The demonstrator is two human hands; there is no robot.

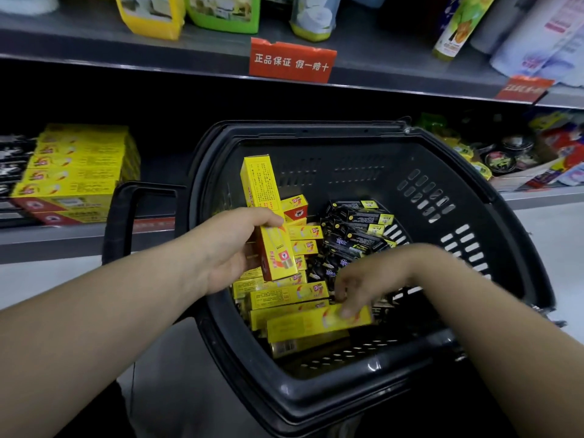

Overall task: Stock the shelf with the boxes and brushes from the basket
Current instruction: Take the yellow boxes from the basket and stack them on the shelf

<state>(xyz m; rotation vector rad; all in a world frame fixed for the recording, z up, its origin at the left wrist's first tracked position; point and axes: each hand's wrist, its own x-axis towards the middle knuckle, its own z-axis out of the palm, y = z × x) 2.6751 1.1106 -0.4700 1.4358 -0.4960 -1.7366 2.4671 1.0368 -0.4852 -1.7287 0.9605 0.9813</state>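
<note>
The black basket point(493, 216) sits under both my hands, my left hand point(232, 251) curled tight round an upright yellow box point(264, 197), while just beside it my right hand point(366, 279) bends down, fingertips point(346, 312) pinching a flat yellow box point(313, 324) beneath them.

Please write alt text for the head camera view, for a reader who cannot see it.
The left hand holds a yellow box nearly upright over a black basket of yellow and black boxes; the right hand grips a second yellow box inside it.

Basket point(474, 197) matt black perforated plastic; yellow boxes point(286, 295) glossy printed cardboard.
</note>
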